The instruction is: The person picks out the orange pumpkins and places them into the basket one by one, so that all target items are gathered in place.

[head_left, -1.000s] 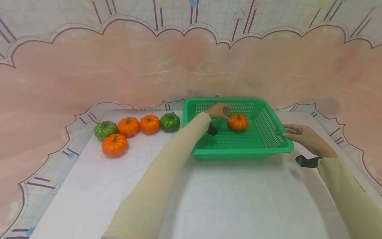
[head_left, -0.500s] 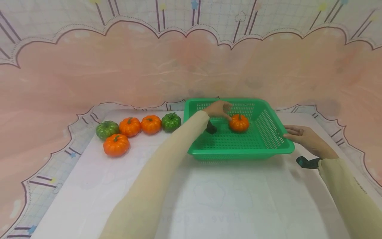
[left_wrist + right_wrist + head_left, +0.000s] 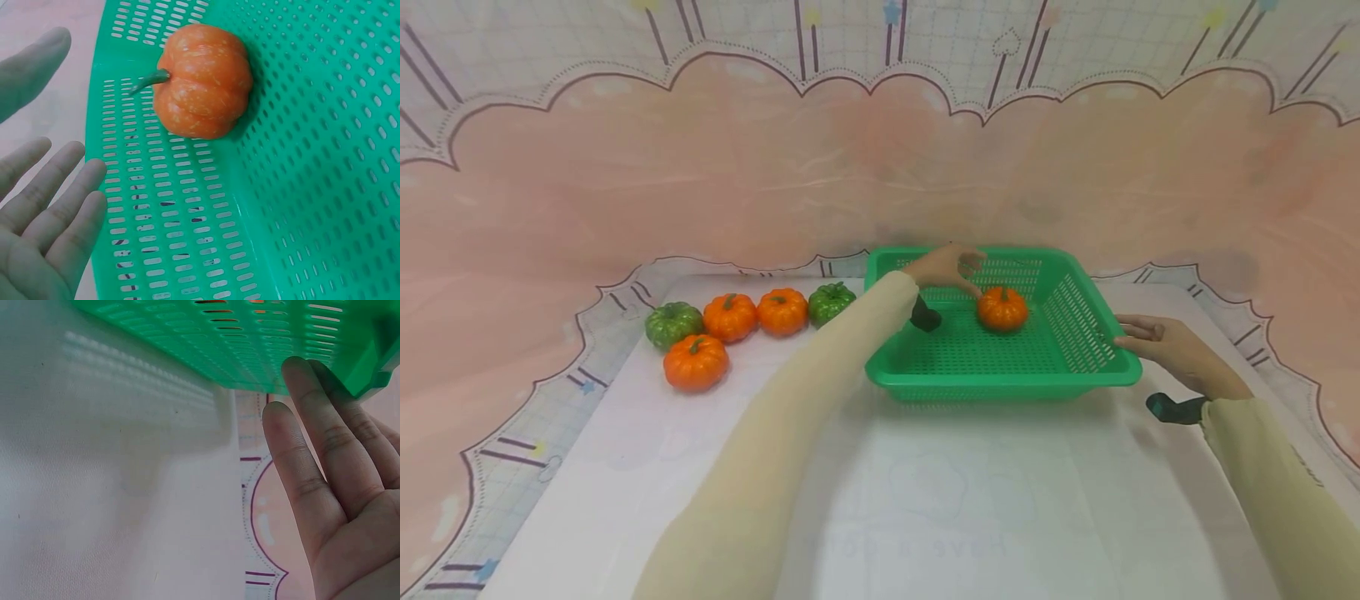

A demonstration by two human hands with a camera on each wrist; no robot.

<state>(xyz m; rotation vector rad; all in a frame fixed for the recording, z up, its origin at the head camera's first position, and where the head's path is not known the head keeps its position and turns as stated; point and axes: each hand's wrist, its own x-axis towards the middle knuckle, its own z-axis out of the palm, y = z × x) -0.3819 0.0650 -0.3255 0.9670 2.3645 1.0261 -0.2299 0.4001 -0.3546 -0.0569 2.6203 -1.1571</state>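
Note:
A small orange pumpkin (image 3: 1002,309) with a green stem sits on the floor of a green plastic basket (image 3: 1000,380). Over the basket's back left part is my left hand (image 3: 946,268), holding nothing. Its thumb and fingers are spread in the left wrist view, apart from the pumpkin (image 3: 203,81). At the basket's right side is my right hand (image 3: 1180,354). The right wrist view has its fingers (image 3: 334,437) extended against the perforated side wall (image 3: 250,337), close to the rim.
Left of the basket, an orange pumpkin (image 3: 696,363) lies in front of a row with a green pumpkin (image 3: 673,326), two orange pumpkins (image 3: 731,317) and a darker green pumpkin (image 3: 831,303). A patterned cloth (image 3: 775,175) rises behind the white table (image 3: 925,492).
My left hand has drawn slightly left and back from the pumpkin in the basket. The right hand stays at the basket's right side. The head view has shifted a little.

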